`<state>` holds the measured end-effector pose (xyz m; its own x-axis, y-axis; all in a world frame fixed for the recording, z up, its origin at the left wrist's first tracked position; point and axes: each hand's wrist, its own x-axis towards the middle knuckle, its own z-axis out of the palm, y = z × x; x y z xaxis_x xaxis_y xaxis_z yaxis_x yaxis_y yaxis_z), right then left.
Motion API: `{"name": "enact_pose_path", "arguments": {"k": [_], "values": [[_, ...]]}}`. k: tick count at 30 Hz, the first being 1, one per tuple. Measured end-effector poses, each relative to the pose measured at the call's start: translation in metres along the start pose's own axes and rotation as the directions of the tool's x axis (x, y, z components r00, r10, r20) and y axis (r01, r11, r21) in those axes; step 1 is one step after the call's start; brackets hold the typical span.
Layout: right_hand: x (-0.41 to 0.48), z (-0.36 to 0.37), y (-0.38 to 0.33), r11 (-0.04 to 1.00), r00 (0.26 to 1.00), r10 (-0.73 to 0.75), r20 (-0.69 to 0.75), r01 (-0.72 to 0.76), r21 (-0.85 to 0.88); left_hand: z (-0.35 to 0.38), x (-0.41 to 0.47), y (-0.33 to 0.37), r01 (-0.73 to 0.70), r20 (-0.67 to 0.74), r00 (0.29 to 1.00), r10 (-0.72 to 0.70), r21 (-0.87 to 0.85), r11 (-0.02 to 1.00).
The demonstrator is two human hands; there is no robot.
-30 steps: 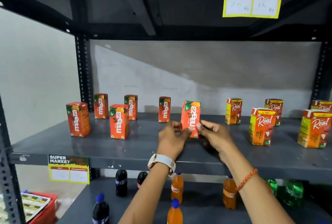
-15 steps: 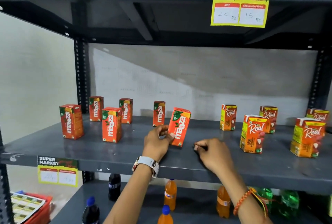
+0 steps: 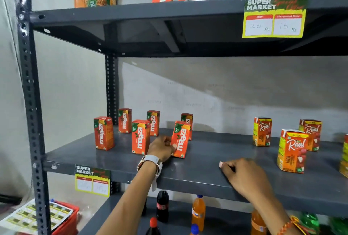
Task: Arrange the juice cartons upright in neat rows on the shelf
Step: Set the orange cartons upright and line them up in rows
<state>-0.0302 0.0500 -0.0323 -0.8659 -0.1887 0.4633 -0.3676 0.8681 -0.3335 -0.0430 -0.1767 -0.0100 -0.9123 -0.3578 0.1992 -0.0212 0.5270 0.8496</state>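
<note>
Left hand pinching Maaza carton, long axis near-vertical, top tipped right, right hand seemingly loosely curled, empty

Matt grey painted metal shelf, glossy printed card juice cartons, paper price label

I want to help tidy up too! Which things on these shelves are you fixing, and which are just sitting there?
Part of the job:
- tilted Maaza carton, held by the left hand
- other Maaza cartons standing upright
- Real cartons
- middle shelf

Just sitting there:
- soda bottles below
- price tag
- red basket
- right hand, resting empty on the shelf
</note>
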Motion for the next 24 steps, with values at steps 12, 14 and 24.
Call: {"name": "enact_pose_path", "arguments": {"k": [12, 14, 24], "values": [[-0.040, 0.017, -0.010, 0.967, 0.974, -0.113, -0.198, 0.063, -0.247, 0.010, -0.004, -0.002, -0.078, 0.044, 0.996, 0.074, 0.094, 0.993], [-0.041, 0.017, -0.012, 0.971, 0.979, -0.088, -0.182, 0.043, -0.235, 0.011, -0.004, -0.003, -0.086, 0.043, 0.996, 0.082, 0.106, 0.991], [-0.046, 0.014, -0.013, 0.980, 0.982, -0.055, -0.178, 0.019, -0.198, 0.009, -0.009, -0.005, -0.095, 0.064, 0.994, 0.088, 0.120, 0.988]]}}
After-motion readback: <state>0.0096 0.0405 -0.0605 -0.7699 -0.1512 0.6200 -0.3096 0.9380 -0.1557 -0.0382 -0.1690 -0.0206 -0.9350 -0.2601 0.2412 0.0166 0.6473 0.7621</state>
